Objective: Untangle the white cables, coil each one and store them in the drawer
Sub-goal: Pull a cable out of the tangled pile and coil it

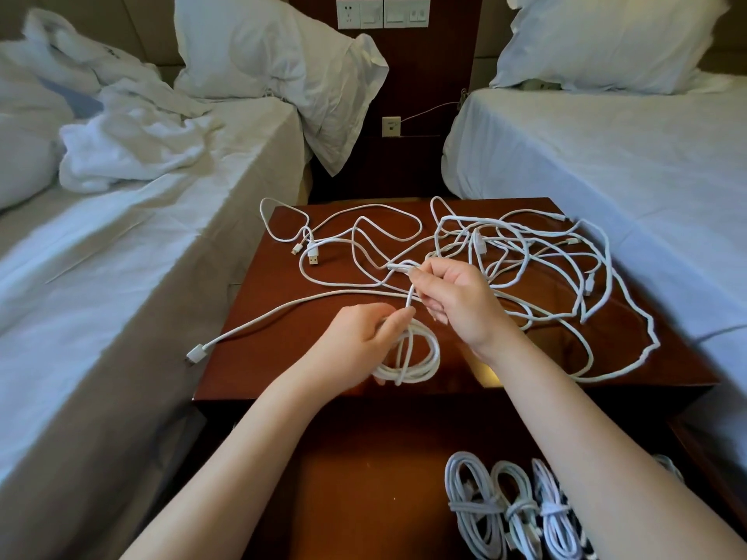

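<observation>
Beds (121, 256) hem the counter (258, 357) on both sides; tangled white cables (479, 243) reach its right edge. Near the front edge, my left hand (355, 337) grips a white coil (416, 373), right hand (456, 301) pinches its tail.

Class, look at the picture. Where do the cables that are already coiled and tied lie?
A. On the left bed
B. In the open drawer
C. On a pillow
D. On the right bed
B: the tied coils lie side by side in the open drawer, nearer to the person than the table top.
</observation>
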The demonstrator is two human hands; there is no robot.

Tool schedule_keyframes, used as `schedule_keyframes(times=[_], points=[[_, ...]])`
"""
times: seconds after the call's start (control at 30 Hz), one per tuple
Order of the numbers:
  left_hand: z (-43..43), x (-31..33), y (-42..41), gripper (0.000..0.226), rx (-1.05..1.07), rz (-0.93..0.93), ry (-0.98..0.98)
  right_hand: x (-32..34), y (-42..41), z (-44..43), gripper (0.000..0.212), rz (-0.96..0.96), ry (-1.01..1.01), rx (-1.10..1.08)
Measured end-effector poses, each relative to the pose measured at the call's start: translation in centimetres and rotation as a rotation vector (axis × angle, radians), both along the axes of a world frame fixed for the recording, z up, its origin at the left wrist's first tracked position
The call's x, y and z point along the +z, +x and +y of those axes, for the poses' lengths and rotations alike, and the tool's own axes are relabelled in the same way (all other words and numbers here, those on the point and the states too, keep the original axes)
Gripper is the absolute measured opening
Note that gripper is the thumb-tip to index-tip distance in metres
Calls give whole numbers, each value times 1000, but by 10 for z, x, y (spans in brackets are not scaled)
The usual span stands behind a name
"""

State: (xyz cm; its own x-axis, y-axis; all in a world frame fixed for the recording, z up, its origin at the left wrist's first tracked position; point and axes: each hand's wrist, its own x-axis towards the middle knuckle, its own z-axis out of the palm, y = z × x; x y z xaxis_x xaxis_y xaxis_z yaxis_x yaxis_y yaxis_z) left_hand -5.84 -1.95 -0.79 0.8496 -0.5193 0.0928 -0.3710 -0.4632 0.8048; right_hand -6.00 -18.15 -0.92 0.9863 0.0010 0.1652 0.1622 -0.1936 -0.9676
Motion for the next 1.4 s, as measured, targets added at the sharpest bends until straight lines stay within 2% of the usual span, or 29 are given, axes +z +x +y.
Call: schedule_keyframes(times=[0.17, 0.4, 0.63, 0.87, 1.03, 1.2, 1.27, 1.4], points=[[-3, -8, 7, 37, 156, -70, 20, 0, 0, 3, 36, -53, -62, -33], [-1, -13, 11, 23, 351, -98, -123, -1, -5, 15, 30, -65, -170, -6], [5, -14, 15, 37, 433, -226, -207, 2, -16, 32, 25, -174, -437, -8], [2, -16, 14, 44, 493, -228, -281, 3, -14, 32, 19, -225, -611, 39], [6, -17, 18, 42, 462, -77, -280, 1, -15, 34, 21, -284, -690, 59], [15, -18, 18, 41, 249, 145, -358, -3, -13, 28, 21, -216, -647, 51], [16, -19, 17, 38, 210, 152, -351, -2, -13, 25, 20, -197, -621, 46], [11, -20, 16, 32, 297, 23, -165, 2, -13, 17, 18, -137, -614, 53]])
